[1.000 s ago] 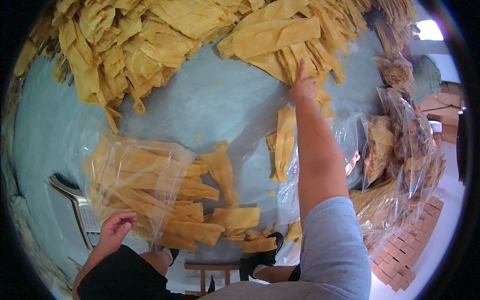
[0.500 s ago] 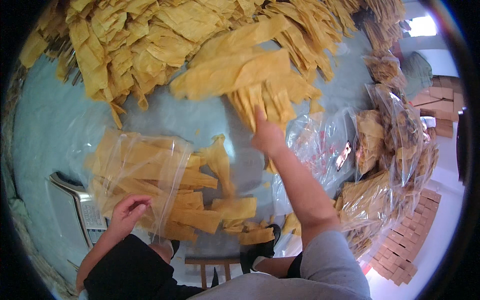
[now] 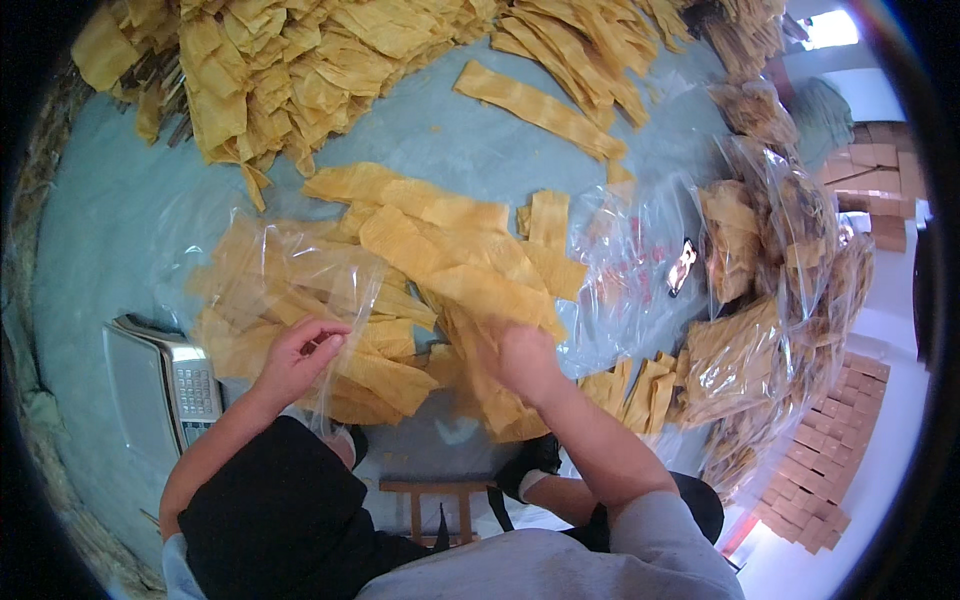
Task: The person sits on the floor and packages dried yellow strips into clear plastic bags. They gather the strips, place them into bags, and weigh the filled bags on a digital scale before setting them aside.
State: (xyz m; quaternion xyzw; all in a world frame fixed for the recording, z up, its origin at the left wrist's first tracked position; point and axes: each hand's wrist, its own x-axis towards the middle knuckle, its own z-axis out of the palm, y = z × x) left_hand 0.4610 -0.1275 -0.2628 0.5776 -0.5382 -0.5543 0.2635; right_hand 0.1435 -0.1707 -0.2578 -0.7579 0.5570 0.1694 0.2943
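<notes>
A clear plastic bag (image 3: 290, 245) lies on its side, partly filled with flat, yellow dried strips (image 3: 250, 345) that look like tofu skin. My left hand (image 3: 298, 358) is closed on the rim of its mouth, thumb and fingers pinching the film. At the mouth's right, my right hand (image 3: 525, 362), a little blurred, is closed on a bunch of long yellow strips (image 3: 450, 250). These fan out to the upper left, over the strips that stick out of the bag. The fingertips of my right hand are hidden against the bunch.
A large pile of yellow strips (image 3: 310, 70) covers the far left, with a lone strip (image 3: 540, 112) nearby. Left stands a scale with a keypad (image 3: 195, 392). Rightward lie an unfilled plastic bag (image 3: 625, 270), a phone (image 3: 682, 267) and several filled bags (image 3: 735, 350). A wooden stool (image 3: 435, 490) is near.
My right hand has drawn the bunch of strips from the far pile toward me, to the bag's mouth. My left hand has moved slightly right and away from me, still at the bag's rim.
</notes>
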